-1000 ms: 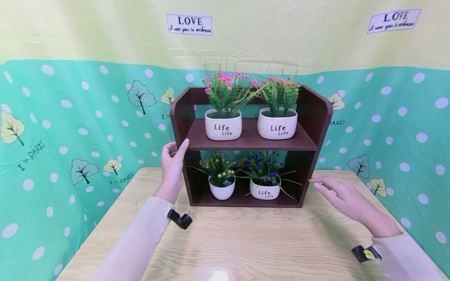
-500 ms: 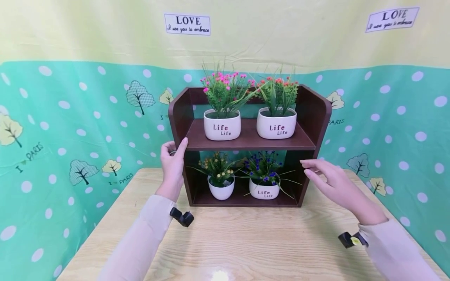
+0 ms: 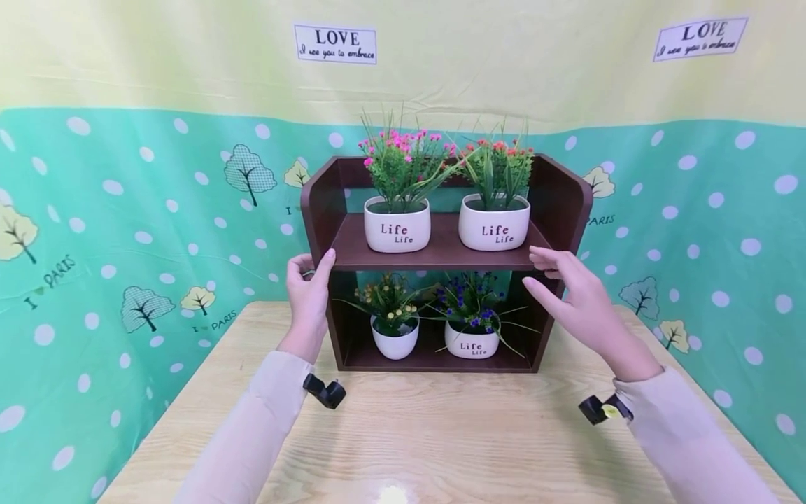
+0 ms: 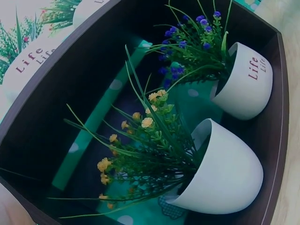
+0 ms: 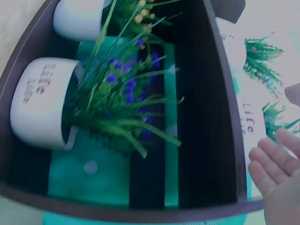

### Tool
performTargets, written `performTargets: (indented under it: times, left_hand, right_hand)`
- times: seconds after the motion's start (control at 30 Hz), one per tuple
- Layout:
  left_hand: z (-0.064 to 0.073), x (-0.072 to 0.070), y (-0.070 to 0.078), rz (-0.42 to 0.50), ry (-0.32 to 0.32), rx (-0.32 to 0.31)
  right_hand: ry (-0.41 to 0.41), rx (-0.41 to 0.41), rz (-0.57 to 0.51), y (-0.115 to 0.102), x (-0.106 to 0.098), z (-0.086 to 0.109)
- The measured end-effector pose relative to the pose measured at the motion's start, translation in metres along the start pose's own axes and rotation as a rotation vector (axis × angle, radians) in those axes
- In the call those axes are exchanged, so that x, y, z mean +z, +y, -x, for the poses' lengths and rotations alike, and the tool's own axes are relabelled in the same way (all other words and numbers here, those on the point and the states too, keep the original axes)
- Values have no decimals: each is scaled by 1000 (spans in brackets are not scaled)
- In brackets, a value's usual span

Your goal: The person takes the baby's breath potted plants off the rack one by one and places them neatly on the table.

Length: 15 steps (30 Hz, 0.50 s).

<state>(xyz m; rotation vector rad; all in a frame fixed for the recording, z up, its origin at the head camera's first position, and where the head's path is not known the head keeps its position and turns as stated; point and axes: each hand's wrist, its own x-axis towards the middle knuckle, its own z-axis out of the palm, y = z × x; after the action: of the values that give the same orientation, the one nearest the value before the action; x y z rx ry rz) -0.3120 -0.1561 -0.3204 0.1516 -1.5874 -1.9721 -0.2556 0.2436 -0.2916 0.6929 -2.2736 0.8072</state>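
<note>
Risen from the surface (image 3: 441,434), the right hand (image 3: 582,297) now hovers with straight fingers by the shelf (image 3: 443,255), whose left side the left hand (image 3: 308,301) grips.

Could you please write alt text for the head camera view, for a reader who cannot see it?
A person's left hand grips the left side of a dark brown two-tier wooden shelf on a light wooden table, while the open right hand reaches its right side. Four white pots of artificial flowers sit inside, two per tier.
</note>
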Motion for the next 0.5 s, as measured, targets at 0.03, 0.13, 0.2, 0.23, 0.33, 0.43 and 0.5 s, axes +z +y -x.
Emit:
performTargets:
  times: [0.03, 0.13, 0.2, 0.23, 0.33, 0.43, 0.5]
  left_hand:
    - [0, 0, 0, -2, -1, 0]
    - [-1, 0, -1, -5, -4, -1]
    - [-1, 0, -1, -6, -6, -1]
    - [-1, -1, -1, -7, -9, -2]
    - [-1, -1, 0, -4, -13, 0]
    - [0, -1, 1, 0, -14, -1]
    - [1, -1, 1, 1, -15, -6]
  right_hand:
    - [-3, 26, -13, -1, 1, -2]
    - [-10, 97, -48, -5, 3, -10]
    - [-8, 131, -70, -7, 5, -17]
    - [-8, 150, -82, -8, 6, -20]
    - [-5, 191, -116, -10, 8, -30]
    - [-13, 226, -149, -10, 9, -39]
    - [-23, 251, -163, -11, 9, -45]
